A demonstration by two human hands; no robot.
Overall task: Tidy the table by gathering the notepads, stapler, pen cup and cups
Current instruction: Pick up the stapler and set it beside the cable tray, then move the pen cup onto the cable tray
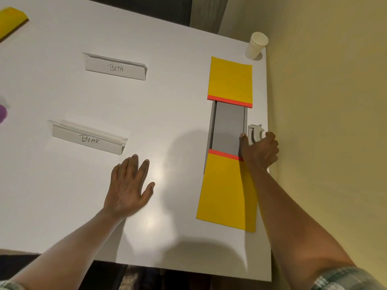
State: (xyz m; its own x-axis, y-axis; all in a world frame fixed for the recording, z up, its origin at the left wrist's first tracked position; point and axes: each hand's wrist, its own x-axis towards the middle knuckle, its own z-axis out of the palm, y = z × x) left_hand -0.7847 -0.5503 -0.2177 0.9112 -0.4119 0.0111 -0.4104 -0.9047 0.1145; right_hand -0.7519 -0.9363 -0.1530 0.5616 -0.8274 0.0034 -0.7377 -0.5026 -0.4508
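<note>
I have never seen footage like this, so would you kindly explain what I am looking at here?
There is no machine: a person wears a camera on the head, looking down at their own bare hands. The left hand rests flat on the white table. The right hand is closed around a stapler by the table's right edge. Also there: two yellow notepads over a grey recess, a white paper cup, and name stands reading BETA and BEAR.

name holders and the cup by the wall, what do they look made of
Name holders: clear glossy plastic, probably acrylic; edges see-through, with handwritten paper cards inside. Cup: matte off-white, likely paper, with a rolled rim.
</note>
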